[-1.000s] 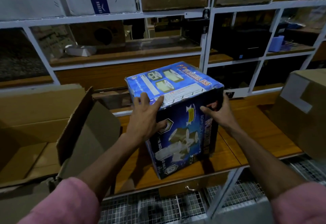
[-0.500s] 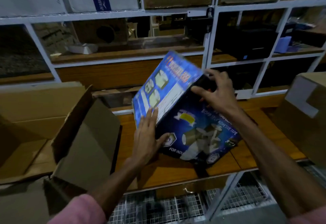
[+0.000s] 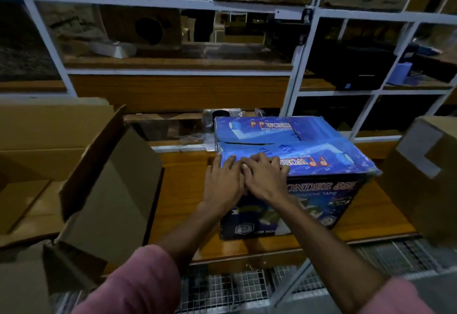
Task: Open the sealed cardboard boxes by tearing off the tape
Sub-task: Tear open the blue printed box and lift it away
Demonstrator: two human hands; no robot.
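Observation:
A blue printed cardboard box [image 3: 321,155] stands upright on the wooden shelf board [image 3: 183,190], its top flaps closed along a seam across the lid. Both hands are together at the box's near left top corner. My left hand [image 3: 222,185] cups that corner, fingers lying over the top edge. My right hand [image 3: 265,177] overlaps it from the right, its bent fingertips pressing on the lid. The tape itself is too dim to make out, and I cannot see whether the fingers pinch anything.
An open brown carton [image 3: 103,185] with raised flaps stands to the left. A brown box with a pale label [image 3: 430,172] sits at the right edge. White shelf uprights [image 3: 294,76] rise behind, and wire mesh [image 3: 237,286] lies below the board.
The blue box was tilted and turned in both hands, and now it rests flat with a different face up. Both hands have moved together onto its near left top corner.

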